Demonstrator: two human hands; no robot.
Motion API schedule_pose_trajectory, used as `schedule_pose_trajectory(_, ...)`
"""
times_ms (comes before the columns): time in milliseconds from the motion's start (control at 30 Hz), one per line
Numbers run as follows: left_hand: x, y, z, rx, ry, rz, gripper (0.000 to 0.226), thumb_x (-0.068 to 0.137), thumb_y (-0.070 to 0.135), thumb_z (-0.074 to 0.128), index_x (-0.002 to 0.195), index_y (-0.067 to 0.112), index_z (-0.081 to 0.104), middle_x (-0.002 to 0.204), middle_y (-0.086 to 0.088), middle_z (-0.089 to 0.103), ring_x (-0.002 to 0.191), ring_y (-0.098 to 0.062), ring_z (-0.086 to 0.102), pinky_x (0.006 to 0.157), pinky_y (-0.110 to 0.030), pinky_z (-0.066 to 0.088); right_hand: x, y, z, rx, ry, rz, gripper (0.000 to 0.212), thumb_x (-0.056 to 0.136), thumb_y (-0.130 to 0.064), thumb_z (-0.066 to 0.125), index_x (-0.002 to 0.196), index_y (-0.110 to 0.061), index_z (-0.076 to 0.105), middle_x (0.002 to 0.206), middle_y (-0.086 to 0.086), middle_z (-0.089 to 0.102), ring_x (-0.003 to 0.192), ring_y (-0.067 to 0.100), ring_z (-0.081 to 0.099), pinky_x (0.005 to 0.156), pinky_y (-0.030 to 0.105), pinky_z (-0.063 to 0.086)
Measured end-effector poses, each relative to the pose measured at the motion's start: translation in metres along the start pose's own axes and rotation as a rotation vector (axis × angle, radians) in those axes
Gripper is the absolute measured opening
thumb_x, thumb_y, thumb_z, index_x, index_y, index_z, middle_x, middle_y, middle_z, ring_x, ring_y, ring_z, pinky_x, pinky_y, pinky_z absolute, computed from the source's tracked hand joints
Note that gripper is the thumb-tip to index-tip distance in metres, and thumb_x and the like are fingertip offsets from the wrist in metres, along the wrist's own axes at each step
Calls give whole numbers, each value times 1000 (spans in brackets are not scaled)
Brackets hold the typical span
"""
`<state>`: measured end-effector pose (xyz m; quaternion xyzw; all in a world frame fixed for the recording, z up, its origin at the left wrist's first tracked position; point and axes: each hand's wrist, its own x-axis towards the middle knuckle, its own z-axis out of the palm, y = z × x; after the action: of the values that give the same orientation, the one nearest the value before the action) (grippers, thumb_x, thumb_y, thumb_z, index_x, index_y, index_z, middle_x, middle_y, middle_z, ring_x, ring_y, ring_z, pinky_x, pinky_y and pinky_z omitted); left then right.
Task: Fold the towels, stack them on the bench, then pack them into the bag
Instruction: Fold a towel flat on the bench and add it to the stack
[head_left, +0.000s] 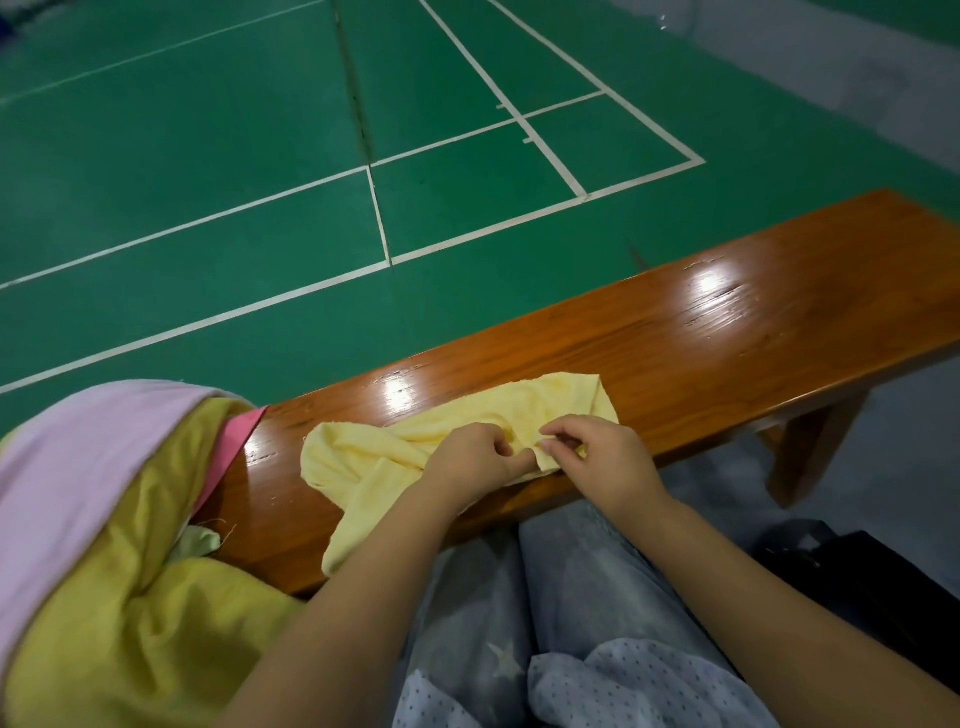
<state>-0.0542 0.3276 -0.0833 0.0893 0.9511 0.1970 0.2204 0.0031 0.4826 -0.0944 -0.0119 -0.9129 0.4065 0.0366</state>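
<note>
The green floor (208, 156) with white lines lies behind the wooden tabletop (727, 322). A heap of towels (104, 519) sits at its left end. A yellow towel (374, 467) lies crumpled on the tabletop's near edge. The left hand (470, 462) and right hand (597, 457) both pinch its edge, close together.

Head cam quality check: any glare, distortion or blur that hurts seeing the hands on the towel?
Head view: bright glare patches on the bench, none over the pale yellow towel; wide-angle lens bends the court lines and the bench edge; left hand and right hand are fairly sharp, evenly lit; corners go dark and soft, so the black bag lacks detail.
</note>
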Motion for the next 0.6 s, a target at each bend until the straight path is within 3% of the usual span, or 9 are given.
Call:
schedule_pose_trajectory(100, -1, 0, 1, -4, 15, 3, 41, 83, 55, 56, 82, 15, 63, 72, 1, 57, 73, -17, 55, 66, -33, 49, -1, 2, 1, -3, 17, -31, 24, 93, -26, 59, 113, -17, 69, 106, -2, 69, 95, 12, 62, 80, 28, 53)
schedule_pose_trajectory(300, -1, 0, 2, -1, -3, -4, 48, 86, 60, 51, 81, 14, 63, 71, 1, 57, 71, -15, 55, 65, -30, 49, -1, -3, -2, -168, 103, -266, 15, 87, -19, 67, 100, -15, 73, 92, 0, 72, 86, 18, 66, 74, 31, 48)
schedule_pose_trajectory(400, 0, -1, 3, -24, -3, -19, 41, 88, 55, 53, 77, 17, 60, 70, 1, 55, 71, -15, 54, 65, -29, 47, -2, -5, -3, -165, 29, -247, 21, 89, -25, 65, 107, -17, 71, 101, -2, 69, 94, 16, 62, 83, 37, 51)
schedule_pose_trajectory(500, -1, -2, 3, -56, 19, -40, 34, 88, 49, 56, 73, 18, 58, 68, 2, 54, 69, -13, 52, 63, -27, 43, -3, -6, -4, -150, -94, -213, 34, 88, -32, 64, 119, -20, 64, 115, -6, 62, 106, 13, 53, 92, 34, 47)
schedule_pose_trajectory(600, -2, -2, 3, -108, 33, -43, 34, 86, 49, 59, 75, 18, 59, 70, 2, 57, 69, -13, 52, 62, -27, 43, -1, -4, -2, -175, -123, -224, 35, 89, -21, 64, 123, -19, 60, 118, -5, 59, 111, 14, 50, 94, 31, 46)
